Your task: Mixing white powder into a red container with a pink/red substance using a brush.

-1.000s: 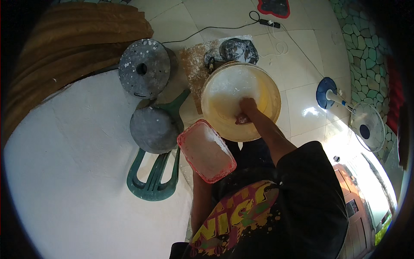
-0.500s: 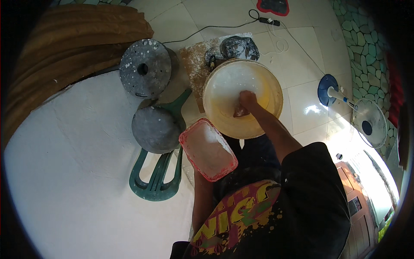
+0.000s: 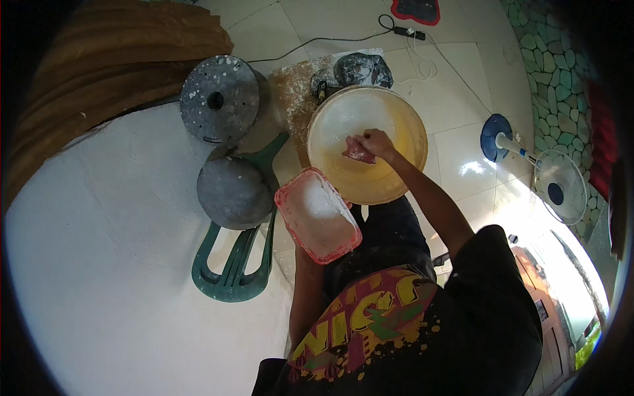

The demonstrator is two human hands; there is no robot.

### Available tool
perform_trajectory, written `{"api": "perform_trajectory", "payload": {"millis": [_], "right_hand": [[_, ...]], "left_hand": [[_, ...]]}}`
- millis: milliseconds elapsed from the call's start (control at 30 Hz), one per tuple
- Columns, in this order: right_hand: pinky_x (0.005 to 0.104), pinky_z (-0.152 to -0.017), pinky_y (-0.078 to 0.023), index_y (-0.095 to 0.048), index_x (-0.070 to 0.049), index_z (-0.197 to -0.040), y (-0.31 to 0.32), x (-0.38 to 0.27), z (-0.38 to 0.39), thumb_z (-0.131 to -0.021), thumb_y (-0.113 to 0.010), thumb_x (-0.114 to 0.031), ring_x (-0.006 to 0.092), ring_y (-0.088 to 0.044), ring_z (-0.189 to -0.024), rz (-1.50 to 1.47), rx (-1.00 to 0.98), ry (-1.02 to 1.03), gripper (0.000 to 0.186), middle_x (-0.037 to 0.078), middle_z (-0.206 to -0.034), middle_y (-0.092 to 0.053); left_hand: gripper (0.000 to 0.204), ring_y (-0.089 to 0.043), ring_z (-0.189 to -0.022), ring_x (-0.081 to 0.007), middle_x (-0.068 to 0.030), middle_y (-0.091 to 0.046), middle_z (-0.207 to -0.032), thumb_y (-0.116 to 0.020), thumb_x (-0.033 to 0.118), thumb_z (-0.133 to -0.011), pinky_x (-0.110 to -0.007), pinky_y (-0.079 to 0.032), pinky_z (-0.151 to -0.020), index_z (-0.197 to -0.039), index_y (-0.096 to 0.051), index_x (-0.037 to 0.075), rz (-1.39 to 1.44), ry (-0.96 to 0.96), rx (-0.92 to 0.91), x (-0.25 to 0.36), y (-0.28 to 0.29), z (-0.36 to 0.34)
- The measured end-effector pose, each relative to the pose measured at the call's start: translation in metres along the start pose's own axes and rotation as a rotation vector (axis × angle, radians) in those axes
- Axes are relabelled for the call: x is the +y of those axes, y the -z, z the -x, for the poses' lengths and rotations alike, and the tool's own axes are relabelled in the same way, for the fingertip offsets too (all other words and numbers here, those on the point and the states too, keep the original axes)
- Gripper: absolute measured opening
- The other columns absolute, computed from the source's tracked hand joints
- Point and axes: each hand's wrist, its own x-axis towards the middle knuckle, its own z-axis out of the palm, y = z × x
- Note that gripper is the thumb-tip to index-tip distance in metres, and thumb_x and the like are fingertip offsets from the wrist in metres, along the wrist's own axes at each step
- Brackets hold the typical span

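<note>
My right hand (image 3: pixel 378 142) is closed on a reddish scoop-like piece (image 3: pixel 360 151) dusted with white, whose exact kind I cannot make out. It is over the large round yellowish bucket (image 3: pixel 419 173), which has white powder (image 3: pixel 363 112) on its far side. Left of the bucket's near rim, a red rectangular tub (image 3: pixel 319 251) with a pale, coated inside holds a heap of white powder (image 3: pixel 321 201) at its far end. My left forearm (image 3: pixel 306 290) reaches under the tub, and my left hand supports it, mostly hidden beneath.
Left stand a grey speckled drum-like piece (image 3: pixel 231 112) with a central hole and a round grey piece (image 3: pixel 228 195) on a green plastic chair (image 3: pixel 231 290). Behind the bucket, a black plastic bag (image 3: pixel 362 70) sits on a dusty board (image 3: pixel 290 99). A fan (image 3: pixel 558 188) and power strip (image 3: pixel 409 32) lie right.
My right hand has come up and slightly left with the reddish piece, which shows more fully. More white powder shows inside the red tub. The whole view has shifted a little.
</note>
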Motion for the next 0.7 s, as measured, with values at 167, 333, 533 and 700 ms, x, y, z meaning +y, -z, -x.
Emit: {"api": "perform_trajectory", "payload": {"millis": [167, 333, 533, 700], "right_hand": [[0.0342, -0.068, -0.047, -0.061, -0.001, -0.089, 0.057, -0.037, 0.06, -0.093, -0.06, -0.028, 0.0215, -0.057, -0.068, -0.426, 0.236, 0.292, 0.028, 0.013, -0.073, -0.061], [0.0279, -0.06, -0.043, -0.058, -0.001, -0.088, 0.09, -0.074, 0.12, -0.095, -0.058, -0.014, 0.0096, -0.047, -0.063, -0.615, 0.34, 0.274, 0.015, 0.005, -0.066, -0.053], [0.0279, -0.061, -0.044, -0.062, -0.001, -0.091, 0.107, -0.094, 0.147, -0.094, -0.058, -0.012, 0.01, -0.051, -0.064, -0.54, 0.222, 0.175, 0.013, 0.006, -0.07, -0.06], [0.0225, -0.068, -0.046, -0.061, 0.001, -0.094, 0.151, -0.08, 0.118, -0.092, -0.055, -0.005, 0.007, -0.054, -0.074, -0.72, 0.388, 0.35, 0.01, 0.002, -0.082, -0.06]], "left_hand": [[0.07, -0.059, -0.107, -0.0428, -0.0242, -0.053, -0.127, -0.05, 0.054, -0.091, -0.055, -0.048, -0.094, -0.142, -0.037, 0.007, 0.137, 0.196, -0.189, -0.002, 0.023, -0.024], [0.081, -0.056, -0.113, -0.0455, -0.0215, -0.05, -0.135, -0.058, 0.059, -0.084, -0.058, -0.047, -0.093, -0.143, -0.036, 0.009, 0.153, 0.169, -0.075, -0.015, 0.021, -0.033], [0.073, -0.059, -0.113, -0.0293, -0.0128, -0.056, -0.131, -0.048, 0.062, -0.089, -0.046, -0.05, -0.095, -0.138, -0.045, 0.007, -0.019, 0.14, -0.036, -0.026, -0.019, -0.036], [0.064, -0.059, -0.112, -0.0352, -0.0156, -0.052, -0.134, -0.051, 0.048, -0.092, -0.052, -0.051, -0.091, -0.141, -0.04, 0.009, -0.092, 0.172, -0.095, -0.028, -0.019, -0.044]]}}
